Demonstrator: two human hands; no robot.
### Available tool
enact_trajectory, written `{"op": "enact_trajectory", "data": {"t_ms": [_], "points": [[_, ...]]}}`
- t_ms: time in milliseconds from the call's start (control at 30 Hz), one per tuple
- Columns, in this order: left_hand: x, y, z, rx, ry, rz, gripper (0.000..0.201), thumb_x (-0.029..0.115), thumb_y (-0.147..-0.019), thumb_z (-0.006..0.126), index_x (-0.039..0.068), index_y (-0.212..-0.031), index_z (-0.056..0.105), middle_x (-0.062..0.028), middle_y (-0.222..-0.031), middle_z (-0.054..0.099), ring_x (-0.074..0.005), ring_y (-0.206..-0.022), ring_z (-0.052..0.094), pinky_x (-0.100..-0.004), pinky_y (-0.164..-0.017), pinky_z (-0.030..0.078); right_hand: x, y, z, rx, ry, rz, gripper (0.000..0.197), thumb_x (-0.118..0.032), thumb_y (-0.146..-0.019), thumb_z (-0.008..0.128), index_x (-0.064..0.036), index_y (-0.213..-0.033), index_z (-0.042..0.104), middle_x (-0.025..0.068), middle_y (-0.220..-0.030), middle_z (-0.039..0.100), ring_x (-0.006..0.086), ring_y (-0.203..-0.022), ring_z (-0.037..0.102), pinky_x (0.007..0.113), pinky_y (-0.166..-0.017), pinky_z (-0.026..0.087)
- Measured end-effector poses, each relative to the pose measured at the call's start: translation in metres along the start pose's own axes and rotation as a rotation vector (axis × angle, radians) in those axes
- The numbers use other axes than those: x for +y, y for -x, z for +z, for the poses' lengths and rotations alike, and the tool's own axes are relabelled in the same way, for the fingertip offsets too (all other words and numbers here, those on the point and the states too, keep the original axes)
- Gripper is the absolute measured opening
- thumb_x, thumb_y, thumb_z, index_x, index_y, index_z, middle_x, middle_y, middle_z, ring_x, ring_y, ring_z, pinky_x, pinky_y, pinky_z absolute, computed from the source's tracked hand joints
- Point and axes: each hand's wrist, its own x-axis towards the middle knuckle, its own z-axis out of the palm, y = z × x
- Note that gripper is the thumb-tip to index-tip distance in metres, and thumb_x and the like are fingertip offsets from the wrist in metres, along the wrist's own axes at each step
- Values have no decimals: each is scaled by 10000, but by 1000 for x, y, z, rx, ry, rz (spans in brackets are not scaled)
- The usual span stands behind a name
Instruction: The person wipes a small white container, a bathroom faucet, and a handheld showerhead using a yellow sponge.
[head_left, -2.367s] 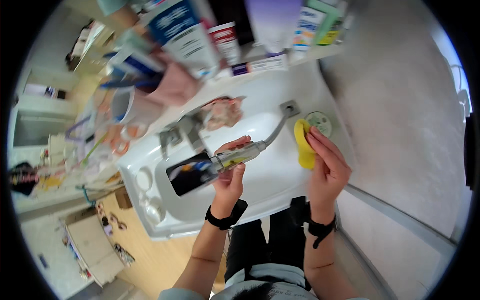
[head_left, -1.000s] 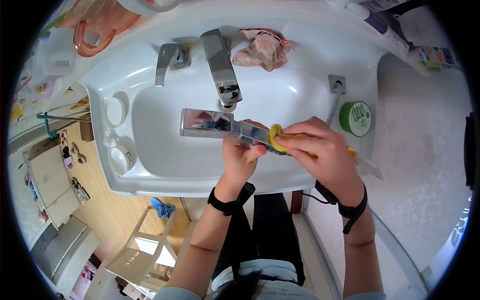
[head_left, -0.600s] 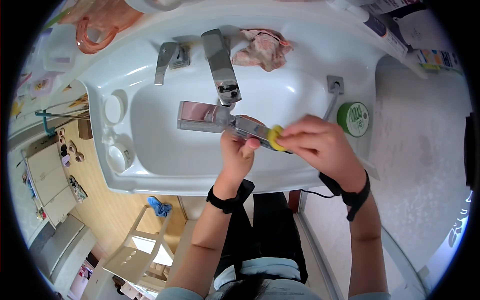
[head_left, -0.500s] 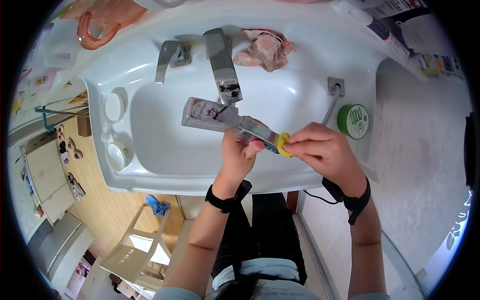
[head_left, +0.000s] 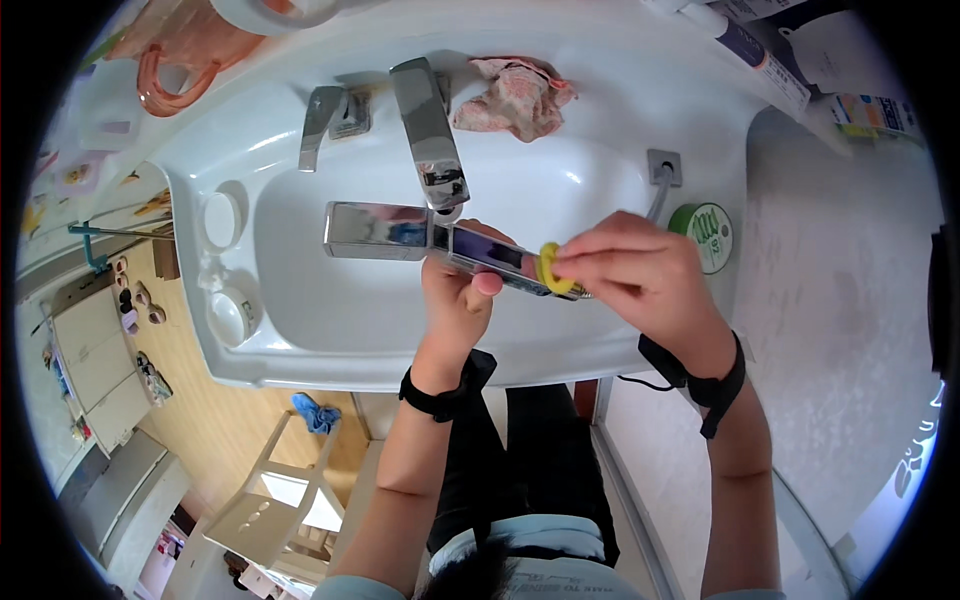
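Note:
A chrome hand shower [head_left: 378,231] with a rectangular head lies level over the white basin, its head toward the left. My left hand [head_left: 455,300] is closed around its handle from below, thumb along the near side. In the fingers of my right hand [head_left: 640,275] is a small yellow sponge [head_left: 551,268], bent around the handle's right end and touching it. Beyond the handle, part of the metal hose is hidden behind my right hand; it shows again at a square chrome plate [head_left: 664,167].
A chrome spout [head_left: 430,130] and lever [head_left: 318,128] stand on the basin's [head_left: 330,368] far side. Beside them lies a crumpled pink cloth [head_left: 515,98]. A green round tub [head_left: 703,235] sits at the right, a white dish [head_left: 232,314] at the left. A pink translucent jug [head_left: 170,85] stands far left.
The hand shower has moved left and turned more level, with my left hand on it. My right hand, with the sponge, has shifted left and slightly farther away. The view has shifted a little.

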Motion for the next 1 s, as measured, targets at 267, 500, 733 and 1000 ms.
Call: {"op": "enact_trajectory", "data": {"t_ms": [267, 500, 733, 1000], "points": [[-3, 8, 9, -103, 117, -129, 543, 461, -710, 741, -9, -938, 592, -31, -852, 602, -98, -783, 549, -250, -681, 454, -35, -37, 5, 152, 21, -115, 335, 85, -647, 664, -66, -943, 709, 61, -948, 649, 172, -779, 610, 247, -647, 498], [-10, 11, 9, -127, 250, -120, 541, 288, -739, 770, -17, -1098, 504, -38, -938, 566, -145, -846, 549, -281, -749, 463, -27, -35, 7, -1, 173, -241, 291, 7, -652, 645, 5, -942, 670, 65, -949, 625, 216, -793, 578, 286, -674, 500], [-12, 6, 17, -187, -47, -16, 597, 203, -756, 760, 4, -1210, 427, -66, -1127, 502, -139, -960, 516, -274, -799, 453, -40, -59, 0, 194, 167, -374, 329, 10, -622, 645, -15, -951, 657, 82, -943, 618, 220, -772, 588, 289, -667, 500], [7, -5, 29, -63, 235, -254, 507, 149, -839, 608, -2, -1283, 416, -94, -1208, 523, -129, -967, 547, -276, -846, 447, -23, 5, 0, 78, 240, -23, 314, 54, -697, 661, -35, -998, 662, 56, -967, 618, 220, -813, 583, 304, -687, 500]]}}
